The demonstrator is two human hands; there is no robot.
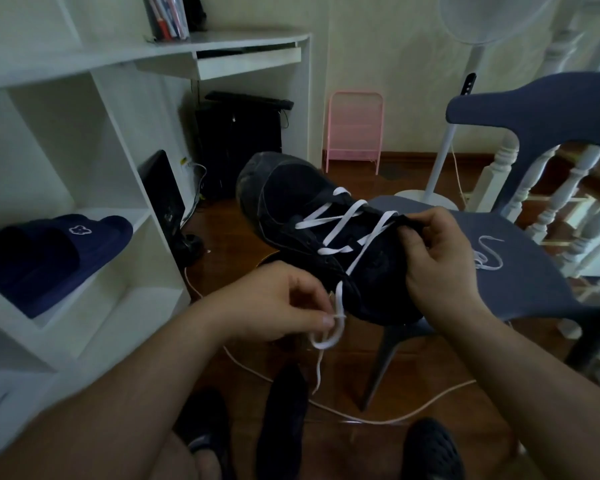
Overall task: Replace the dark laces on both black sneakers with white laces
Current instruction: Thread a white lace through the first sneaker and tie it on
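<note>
**Lacing the sneaker: drawing the near-side lace end through**

Head view. The black sneaker (pixel 326 237) rests with its heel end on the blue chair (pixel 534 271), toe pointing far-left, tilted. The white lace (pixel 343 230) already crosses several eyelet rows; upper rows near the ankle look unlaced.

Left hand (pixel 278 303): fingers pinched together on one lace end, which loops under the fingertips and hangs toward the floor. Right hand (pixel 437 258): fingers curled and clamped on the sneaker's tongue and collar, steadying it. The other lace end (pixel 489 258) lies loose on the chair seat, to the right of the right hand.

Judgement: step in hand is pulling slack through a near-side eyelet. To do it well, keep the tongue held flat, pull along the eyelet's line, keep the flat lace untwisted, and match both free ends for length before the next cross.

A dark shoe (pixel 284 427) lies on the floor nearby; whether it is the second sneaker, cannot tell.
</note>
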